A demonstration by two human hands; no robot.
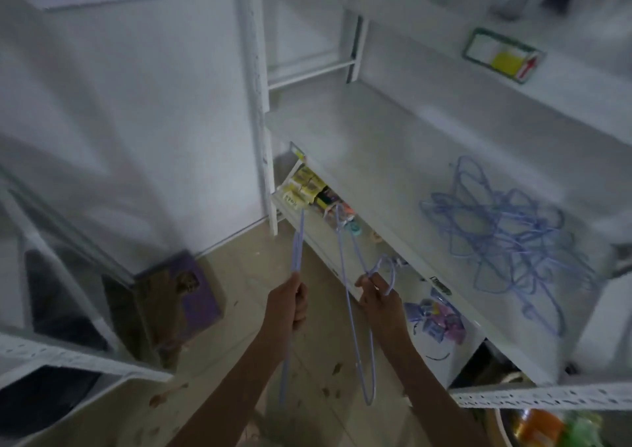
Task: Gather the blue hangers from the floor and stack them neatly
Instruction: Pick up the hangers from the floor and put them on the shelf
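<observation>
Ok so rn each hand has one thin blue wire hanger in it. Left hand (290, 301) is curled shut around a hanger seen edge-on (297, 241), so it looks like a straight rod running up past the fist and down below it. My guess is it's held mid-length so it hangs balanced and doesn't swing. Right hand (374, 293) is closed w/ fingers pinching the neck just below the hook of the second blue hanger (352, 313); its body dangles down toward the beige tiled floor (239, 262). Holding it by the neck prob makes it easy to drop flat onto the heap.

The rest of the blue hangers are in a messy tangled pile (506, 241) on the white metal shelf (376, 159) to the right, hooks pointing all over, so not rly a neat stack yet. Both held ones are up off the floor, near the shelf's front edge. Can't see any more hangers on the floor, tho the pic is blurry & dim. There's leaf-like litter down there too.
</observation>
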